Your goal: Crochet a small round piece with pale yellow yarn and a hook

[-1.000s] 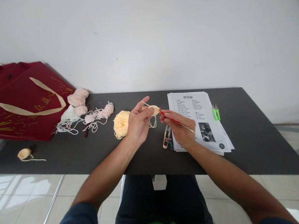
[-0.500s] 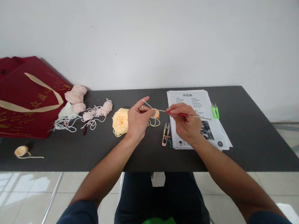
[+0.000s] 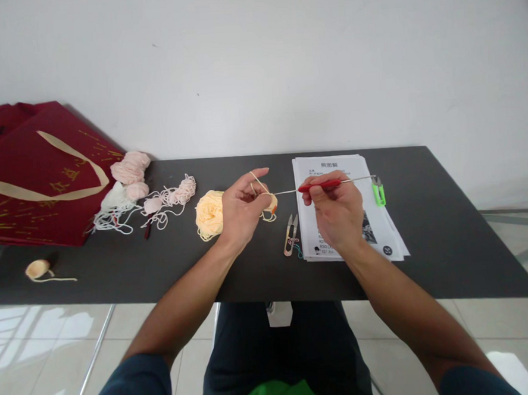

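Note:
My right hand (image 3: 337, 208) grips a crochet hook (image 3: 319, 186) by its red handle, with thin metal ends showing on both sides. Its left tip reaches a small cream crochet piece (image 3: 272, 204), which my left hand (image 3: 244, 210) pinches between thumb and fingers. Cream yarn (image 3: 257, 179) loops over the raised left index finger. Most of the piece is hidden by that hand. A ball of pale yellow yarn (image 3: 210, 215) rests on the table just left of my left hand. Loose strands hang below the piece.
Silver thread snips (image 3: 290, 236) lie beside a stack of printed sheets (image 3: 312, 218); green snips (image 3: 379, 192) sit at its right edge. Pink yarn (image 3: 130, 167), white yarn (image 3: 114, 200) and a dark red bag (image 3: 15, 153) stand left. A small cream crochet cup (image 3: 37, 269) lies front left.
My right hand has turned and risen slightly, bringing the hook from a downward slant to nearly level, its right end now higher. My left index finger has straightened a little with the yarn over it.

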The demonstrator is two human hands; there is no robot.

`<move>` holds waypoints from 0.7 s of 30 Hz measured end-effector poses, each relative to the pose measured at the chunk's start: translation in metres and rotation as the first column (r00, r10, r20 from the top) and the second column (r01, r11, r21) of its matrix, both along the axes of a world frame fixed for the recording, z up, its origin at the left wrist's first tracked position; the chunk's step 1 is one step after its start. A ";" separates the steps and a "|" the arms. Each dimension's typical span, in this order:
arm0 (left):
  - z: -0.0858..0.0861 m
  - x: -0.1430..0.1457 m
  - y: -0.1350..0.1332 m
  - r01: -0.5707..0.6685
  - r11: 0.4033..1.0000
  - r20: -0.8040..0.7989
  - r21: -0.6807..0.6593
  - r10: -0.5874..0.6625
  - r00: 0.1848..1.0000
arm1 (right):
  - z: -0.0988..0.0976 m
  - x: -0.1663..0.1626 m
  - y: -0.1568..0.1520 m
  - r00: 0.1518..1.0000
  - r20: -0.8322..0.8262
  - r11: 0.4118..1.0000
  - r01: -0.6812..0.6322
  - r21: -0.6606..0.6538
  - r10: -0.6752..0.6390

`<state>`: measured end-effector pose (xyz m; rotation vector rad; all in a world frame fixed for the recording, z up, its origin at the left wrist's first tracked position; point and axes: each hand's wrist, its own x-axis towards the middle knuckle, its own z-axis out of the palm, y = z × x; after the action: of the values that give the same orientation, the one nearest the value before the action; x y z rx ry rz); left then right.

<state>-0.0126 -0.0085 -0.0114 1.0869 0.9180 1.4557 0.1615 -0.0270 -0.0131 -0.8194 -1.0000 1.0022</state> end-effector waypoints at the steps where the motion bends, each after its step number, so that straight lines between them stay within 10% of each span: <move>1: 0.000 -0.001 0.000 0.012 1.000 0.020 -0.010 -0.012 1.000 | 0.001 0.000 0.001 1.000 -0.023 1.000 -0.015 -0.014 0.015; 21: -0.002 0.003 -0.001 0.001 0.999 0.024 -0.054 0.001 1.000 | -0.007 -0.018 -0.001 0.973 -0.207 0.968 -0.143 -0.205 0.100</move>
<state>-0.0093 -0.0096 -0.0130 1.0275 0.9357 1.4327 0.1435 -0.0278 -0.0200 -0.8278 -0.7872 1.2909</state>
